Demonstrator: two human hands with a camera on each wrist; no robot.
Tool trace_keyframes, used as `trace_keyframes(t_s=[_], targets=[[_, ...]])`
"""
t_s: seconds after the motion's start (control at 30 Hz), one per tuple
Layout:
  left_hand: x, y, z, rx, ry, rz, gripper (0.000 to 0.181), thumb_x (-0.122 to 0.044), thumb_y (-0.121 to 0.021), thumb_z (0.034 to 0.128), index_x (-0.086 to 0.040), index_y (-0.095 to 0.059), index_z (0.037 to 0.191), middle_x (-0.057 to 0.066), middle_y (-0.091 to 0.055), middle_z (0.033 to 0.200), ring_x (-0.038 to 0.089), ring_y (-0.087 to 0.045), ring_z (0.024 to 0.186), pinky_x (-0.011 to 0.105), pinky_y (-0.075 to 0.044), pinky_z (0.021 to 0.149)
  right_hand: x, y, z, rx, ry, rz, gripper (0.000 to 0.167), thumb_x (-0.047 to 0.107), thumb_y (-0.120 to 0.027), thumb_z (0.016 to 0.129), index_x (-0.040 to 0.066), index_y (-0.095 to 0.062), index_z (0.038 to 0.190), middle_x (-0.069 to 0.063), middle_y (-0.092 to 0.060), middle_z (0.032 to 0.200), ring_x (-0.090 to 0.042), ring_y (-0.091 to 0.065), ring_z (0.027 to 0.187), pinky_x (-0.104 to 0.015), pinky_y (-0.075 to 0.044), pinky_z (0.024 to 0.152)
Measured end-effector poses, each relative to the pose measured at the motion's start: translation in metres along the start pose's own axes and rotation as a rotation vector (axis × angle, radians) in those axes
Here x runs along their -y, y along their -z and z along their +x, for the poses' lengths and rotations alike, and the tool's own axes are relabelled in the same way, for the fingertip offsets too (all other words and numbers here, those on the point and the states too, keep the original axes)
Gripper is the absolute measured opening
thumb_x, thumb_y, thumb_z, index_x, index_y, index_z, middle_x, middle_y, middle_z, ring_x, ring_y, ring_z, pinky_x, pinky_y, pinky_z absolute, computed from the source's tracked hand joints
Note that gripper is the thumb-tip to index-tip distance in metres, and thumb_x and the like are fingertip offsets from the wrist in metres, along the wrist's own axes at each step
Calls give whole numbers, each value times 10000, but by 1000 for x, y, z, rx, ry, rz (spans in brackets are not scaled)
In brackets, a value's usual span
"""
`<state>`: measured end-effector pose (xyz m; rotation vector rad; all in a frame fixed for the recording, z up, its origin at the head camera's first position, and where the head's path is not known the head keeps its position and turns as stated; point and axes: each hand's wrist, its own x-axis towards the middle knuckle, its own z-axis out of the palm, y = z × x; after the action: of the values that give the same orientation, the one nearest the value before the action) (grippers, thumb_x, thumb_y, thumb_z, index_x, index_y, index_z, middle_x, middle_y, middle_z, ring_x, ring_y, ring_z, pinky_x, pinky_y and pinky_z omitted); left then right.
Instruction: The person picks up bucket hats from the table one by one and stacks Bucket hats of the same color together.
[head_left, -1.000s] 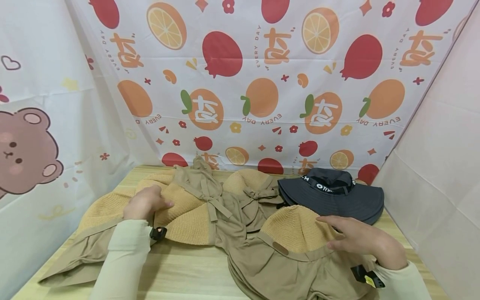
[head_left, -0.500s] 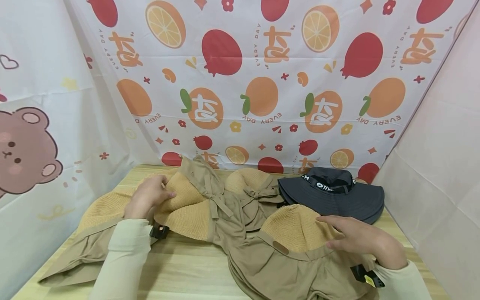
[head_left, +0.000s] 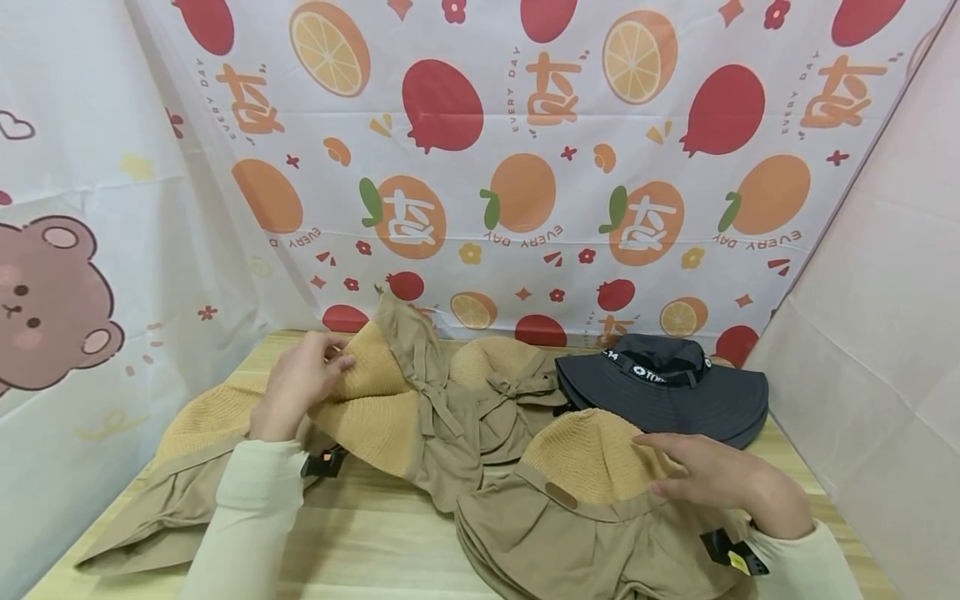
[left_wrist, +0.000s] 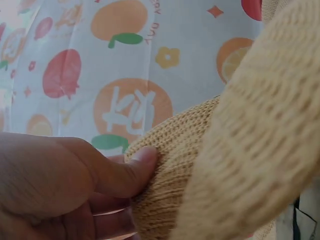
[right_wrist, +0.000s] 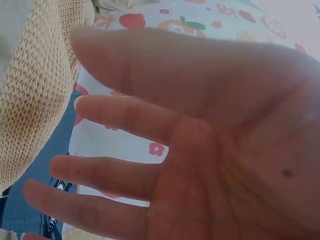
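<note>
Near the back right corner of the tabletop [head_left: 375,542] sat a dark hat [head_left: 660,404] with a wide brim; a rear hat [head_left: 491,362] stood beside it along the back edge, close against the held hat's brim, and a left hat [head_left: 213,417] lay by the left edge.

Left of centre, toward the back, the left hand [head_left: 296,383] had its fingers clamped on the held hat [head_left: 375,417]: creased golden straw, khaki brim and ties, tilted upward.

Toward the right edge, the right hand [head_left: 720,471], fingers spread apart, adjoined the front hat [head_left: 585,454]; contact could not be told. That brim was cut off below.
</note>
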<state>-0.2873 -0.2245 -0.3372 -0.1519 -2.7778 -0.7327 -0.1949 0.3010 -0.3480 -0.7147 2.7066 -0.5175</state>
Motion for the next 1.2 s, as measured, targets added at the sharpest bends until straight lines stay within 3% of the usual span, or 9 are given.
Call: trace_keyframes(t_s=[0.27, 0.43, 0.63, 0.7, 0.9, 1.03, 1.2], targets=[[-17, 3, -6, -179, -87, -25, 205, -91, -707, 951, -28, -755, 1139, 219, -764, 1004, 397, -697, 906, 547, -493, 757, 8, -2, 3, 15, 34, -23, 569, 293, -699, 983, 32, -533, 1461, -197, -583, 1467, -439, -582, 1308, -599, -507, 995], [-27, 11, -10, -252, -91, -1, 167, -70, -710, 938, -60, -774, 1091, 198, -770, 973, 405, -700, 873, 548, -485, 701, 13, -2, 5, 5, 59, -30, 574, 307, -697, 984, 34, -535, 1462, -185, -584, 1468, -430, -583, 1310, -595, -507, 1000], [-41, 17, -7, -205, -112, 38, 170, -101, -706, 957, -83, -785, 1106, 189, -775, 1056, 423, -702, 913, 560, -495, 720, 18, 0, 5, -32, 58, -54, 552, 317, -693, 987, 51, -556, 1451, -158, -593, 1467, -408, -585, 1322, -584, -497, 1026], [-45, 19, -4, -194, -129, 56, 136, -107, -707, 958, -98, -795, 1061, 174, -777, 1037, 410, -694, 881, 546, -490, 682, 22, 3, 6, -63, 92, -75, 519, 294, -687, 994, 42, -570, 1433, -151, -611, 1446, -392, -606, 1299, -563, -514, 1012], [-65, 29, 3, -178, -203, 110, 119, -101, -718, 952, -158, -760, 857, 92, -726, 841, 303, -621, 762, 473, -444, 597, 48, 25, 17, -300, 220, -164, 308, 164, -679, 999, 120, -679, 1304, -33, -713, 1289, -211, -709, 1107, -415, -588, 898], [-84, 35, 4, -152, -247, 154, 175, -57, -706, 941, -172, -744, 816, 77, -687, 784, 302, -620, 768, 488, -461, 610, 69, 41, 33, -396, 276, -205, 259, 130, -706, 974, 143, -719, 1233, -1, -746, 1196, -128, -716, 965, -351, -590, 825], [-107, 41, 2, -114, -284, 182, 278, 33, -647, 901, -199, -757, 795, 45, -701, 804, 277, -591, 752, 442, -436, 593, 97, 54, 61, -426, 277, -239, 249, 166, -722, 970, 121, -727, 1215, -30, -761, 1171, -191, -732, 1015, -419, -591, 869]])
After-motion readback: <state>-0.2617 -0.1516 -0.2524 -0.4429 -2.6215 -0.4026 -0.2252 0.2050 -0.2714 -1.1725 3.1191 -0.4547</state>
